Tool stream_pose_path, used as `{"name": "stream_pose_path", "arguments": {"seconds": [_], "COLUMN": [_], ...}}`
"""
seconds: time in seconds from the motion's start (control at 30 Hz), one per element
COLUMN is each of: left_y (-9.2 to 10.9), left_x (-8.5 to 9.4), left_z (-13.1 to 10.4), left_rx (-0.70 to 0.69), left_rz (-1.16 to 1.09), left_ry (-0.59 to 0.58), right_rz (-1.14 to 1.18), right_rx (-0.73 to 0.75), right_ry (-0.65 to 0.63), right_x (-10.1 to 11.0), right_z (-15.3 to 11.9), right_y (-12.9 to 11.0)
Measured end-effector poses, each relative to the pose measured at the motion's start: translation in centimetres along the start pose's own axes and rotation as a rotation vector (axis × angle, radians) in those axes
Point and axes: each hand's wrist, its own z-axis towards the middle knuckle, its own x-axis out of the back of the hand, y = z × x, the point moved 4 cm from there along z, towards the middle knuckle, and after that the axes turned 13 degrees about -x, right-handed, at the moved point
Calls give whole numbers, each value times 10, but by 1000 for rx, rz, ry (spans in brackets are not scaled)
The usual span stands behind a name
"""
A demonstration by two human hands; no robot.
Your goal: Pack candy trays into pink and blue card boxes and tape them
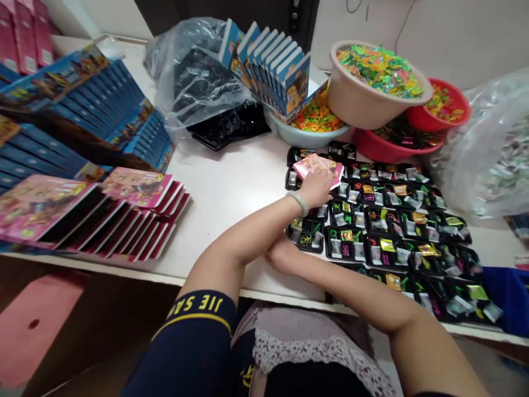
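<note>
My left hand (317,186), with a pale bangle at the wrist, rests on a pink printed box (333,167) and holds it over the left end of the black trays. My right hand (281,255) lies lower, at the tabletop beside the leftmost trays, partly behind my left forearm; its fingers are hidden. Rows of black trays (346,249) hold small packets and coloured plastic pieces.
Pink boxes (136,187) and blue boxes (103,105) are stacked at left. Behind stand a clear bag (194,71), a beige tub (359,99), a pale blue basin (309,139) and red basins (380,148). A blue bin (506,298) sits at right.
</note>
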Motion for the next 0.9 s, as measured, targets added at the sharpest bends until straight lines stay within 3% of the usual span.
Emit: {"name": "stream_pose_path", "arguments": {"seconds": [0.1, 0.2, 0.27, 0.33, 0.43, 0.5, 0.57, 0.63, 0.73, 0.9], "left_y": [2, 1, -3, -7, -6, 3, 17, 34, 57, 73], "left_x": [-32, -32, -12, 19, 68, 89, 95, 85, 55, 7], "left_z": [20, 20, 12, -7, -58, -102, -145, -183, -226, -261], "left_rx": [95, 91, 62, 55, 39, 2, -24, -39, -21, 95], "left_rz": [35, 44, 85, 142, 225, 283, 331, 339, 248, -35], "left_ry": [-80, -65, 48, 193, 343, 347, 265, 154, 52, 85], "right_rz": [-172, -323, -377, -475, -633, -689, -701, -666, -533, -337], "right_rx": [25, 36, 1, -47, -78, -66, -58, -48, 6, 1], "right_ry": [-73, -59, 11, 59, 49, 29, 15, 0, 1, 133], "right_x": [10, 32, 49, 63, 69, 63, 53, 40, 29, 49], "right_z": [-44, -78, -91, -97, -94, -89, -84, -81, -81, -79], "right_y": [17, 37, 50, 60, 67, 67, 63, 58, 51, 60]}}
